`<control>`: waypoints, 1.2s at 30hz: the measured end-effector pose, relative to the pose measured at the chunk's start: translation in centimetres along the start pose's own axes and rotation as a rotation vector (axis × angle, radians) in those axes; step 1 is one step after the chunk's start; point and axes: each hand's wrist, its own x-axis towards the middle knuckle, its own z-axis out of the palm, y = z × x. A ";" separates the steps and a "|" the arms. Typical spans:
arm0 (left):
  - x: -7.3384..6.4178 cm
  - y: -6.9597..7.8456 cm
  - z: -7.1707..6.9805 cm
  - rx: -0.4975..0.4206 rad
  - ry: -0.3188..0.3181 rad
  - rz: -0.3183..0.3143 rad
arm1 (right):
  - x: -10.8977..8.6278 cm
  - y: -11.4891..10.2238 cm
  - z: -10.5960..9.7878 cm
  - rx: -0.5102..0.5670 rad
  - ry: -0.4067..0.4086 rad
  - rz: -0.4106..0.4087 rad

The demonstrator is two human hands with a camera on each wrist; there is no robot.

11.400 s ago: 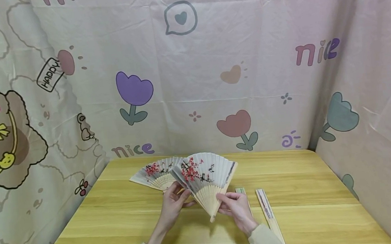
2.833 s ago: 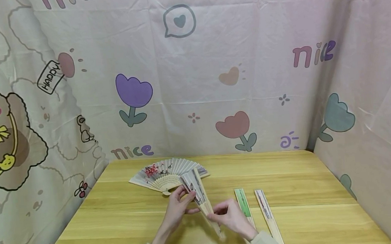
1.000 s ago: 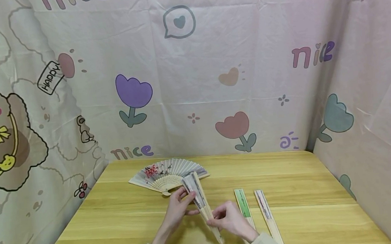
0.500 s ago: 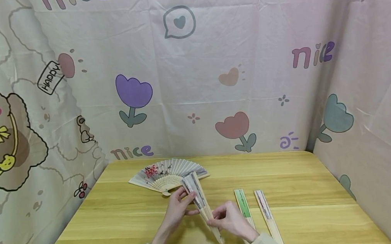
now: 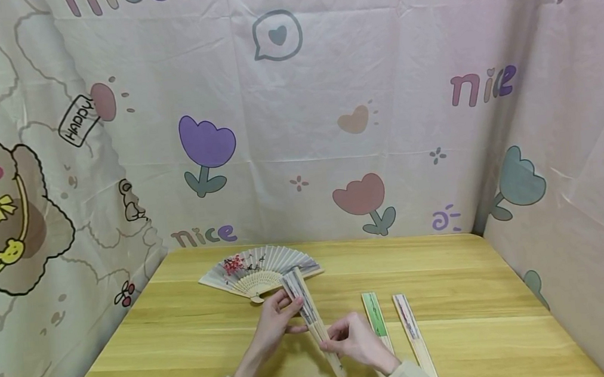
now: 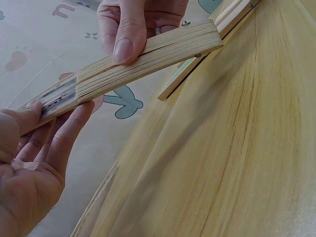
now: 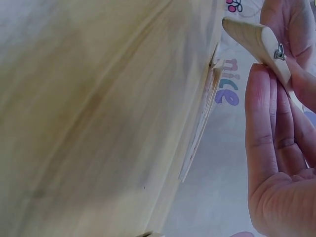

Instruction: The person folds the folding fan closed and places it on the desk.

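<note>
Both hands hold a folding fan (image 5: 309, 313) over the table, tilted, its ribs folded into a narrow stack. My left hand (image 5: 272, 326) grips the upper part, where the greyish printed leaf is, thumb in front and fingers behind. Lower down, my right hand (image 5: 359, 340) pinches the bare ribs between thumb and fingers. The left wrist view shows the wooden ribs (image 6: 163, 55) nearly flush, with a thin gap in the stack. In the right wrist view a metal rivet (image 7: 280, 52) shows at the fan's pivot end.
Behind the hands a spread fan (image 5: 258, 271) with red blossoms lies on the wooden table (image 5: 159, 344). To the right lie two folded fans, a green one (image 5: 376, 317) and a pale printed one (image 5: 412, 325). A patterned cloth (image 5: 296, 123) hangs around the table.
The held fan was spread wide at first and has been folded into a narrow stack. Over the last half second its ribs draw slightly closer together. The other fans stay put.
</note>
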 end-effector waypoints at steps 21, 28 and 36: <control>0.3 -0.2 0.4 0.008 0.026 0.015 | -0.1 -0.2 0.0 0.110 -0.041 0.089; 0.7 -0.4 0.7 0.007 -0.027 0.007 | -0.6 0.1 -0.3 0.254 -0.063 0.169; 1.1 -0.2 0.9 -0.019 -0.114 0.011 | -1.1 0.3 -1.2 0.302 -0.096 0.213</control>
